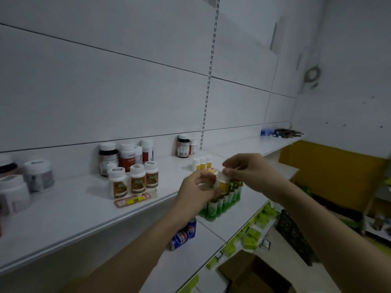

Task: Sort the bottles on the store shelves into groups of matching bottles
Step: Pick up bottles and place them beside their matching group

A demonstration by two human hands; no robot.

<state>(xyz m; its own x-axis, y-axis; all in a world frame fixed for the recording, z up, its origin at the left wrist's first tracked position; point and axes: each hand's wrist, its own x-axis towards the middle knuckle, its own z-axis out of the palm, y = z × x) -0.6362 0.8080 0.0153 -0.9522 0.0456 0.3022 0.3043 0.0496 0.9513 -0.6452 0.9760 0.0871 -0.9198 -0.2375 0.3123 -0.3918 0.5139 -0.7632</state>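
Note:
My left hand (pixel 195 190) and my right hand (pixel 246 171) meet in front of the white shelf (pixel 84 208), both closed on a small white-capped yellow bottle (pixel 222 185). Three matching small yellow bottles (pixel 202 163) stand on the shelf just behind. Left of them stand three white-capped bottles with brown-green labels (pixel 137 179), and behind those several dark and red-labelled bottles (pixel 127 155). Two more dark bottles (pixel 186 145) stand against the back wall. Large white jars (pixel 25 182) sit at the far left.
A red and yellow price tag (pixel 133 200) lies at the shelf's front edge. On the lower shelf stand green bottles (pixel 222 205) and blue soda cans (pixel 184 235). Green packets (pixel 251 235) fill lower racks, with a cardboard box (pixel 254 275) and a black crate (pixel 296 235) below.

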